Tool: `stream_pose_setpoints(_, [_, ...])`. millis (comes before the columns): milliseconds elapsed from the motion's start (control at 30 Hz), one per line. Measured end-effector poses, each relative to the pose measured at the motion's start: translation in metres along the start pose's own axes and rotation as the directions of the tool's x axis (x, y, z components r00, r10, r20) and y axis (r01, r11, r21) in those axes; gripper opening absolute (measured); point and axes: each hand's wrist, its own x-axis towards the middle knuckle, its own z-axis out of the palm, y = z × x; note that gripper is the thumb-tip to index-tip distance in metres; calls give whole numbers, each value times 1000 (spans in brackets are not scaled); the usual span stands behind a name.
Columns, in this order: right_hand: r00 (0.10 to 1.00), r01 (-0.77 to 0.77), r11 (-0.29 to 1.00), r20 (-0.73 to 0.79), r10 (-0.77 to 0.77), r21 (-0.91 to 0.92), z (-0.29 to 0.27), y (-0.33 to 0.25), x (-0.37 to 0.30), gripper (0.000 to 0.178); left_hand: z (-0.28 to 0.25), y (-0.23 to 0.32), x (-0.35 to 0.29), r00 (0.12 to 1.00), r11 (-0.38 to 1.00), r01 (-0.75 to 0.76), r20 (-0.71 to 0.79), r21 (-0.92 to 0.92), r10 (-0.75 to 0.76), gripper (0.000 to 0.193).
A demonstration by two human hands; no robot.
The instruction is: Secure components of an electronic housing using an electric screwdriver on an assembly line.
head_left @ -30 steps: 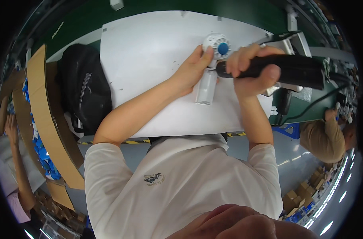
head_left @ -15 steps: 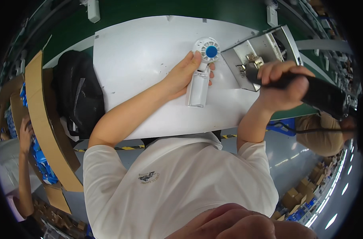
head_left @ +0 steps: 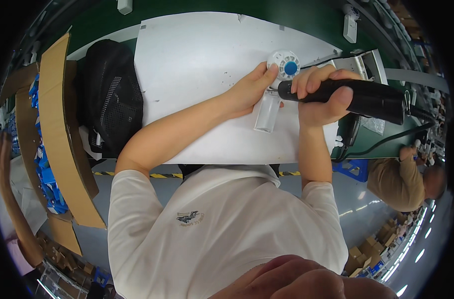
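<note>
My left hand (head_left: 257,88) is closed around the neck of a small white handheld fan (head_left: 268,114), which lies over the white work surface. The fan has a round slotted head with a blue centre, and its pale handle points toward me. In my right hand (head_left: 324,99) is a black corded electric screwdriver (head_left: 379,102), gripped around its barrel. Its front end reaches the fan's neck, just below the round head; whether the bit touches a screw there I cannot tell. The far fingers of my left hand are mostly hidden beneath the fan.
A metal box (head_left: 359,65) stands behind my right hand. The screwdriver's cable (head_left: 386,145) curves over the green tabletop. At left are a black mesh bag (head_left: 105,94) and an open cardboard box (head_left: 57,124) of blue packages. Other people work at both sides.
My right hand has brought the screwdriver left, from over the metal box to the fan's neck. The view has shifted, so the fan appears farther right; my left hand still holds it.
</note>
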Motion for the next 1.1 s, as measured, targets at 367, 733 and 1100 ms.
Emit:
stream_pose_setpoints(367, [990,-72,978,133,47,195,6,5,-4,24,0,0,-1,999,999,42,-35,29,-41,45])
stream_pose_setpoints(733, [996,-6,939,-86,37,345,-43,-90,2,25,-15,102,64,641,265,-90,-147,960,754,66])
stream_pose_setpoints(1100, [999,33,993,6,-34,118,-62,-118,-48,28,-97,171,80,765,-403,531,-217,746,606,65])
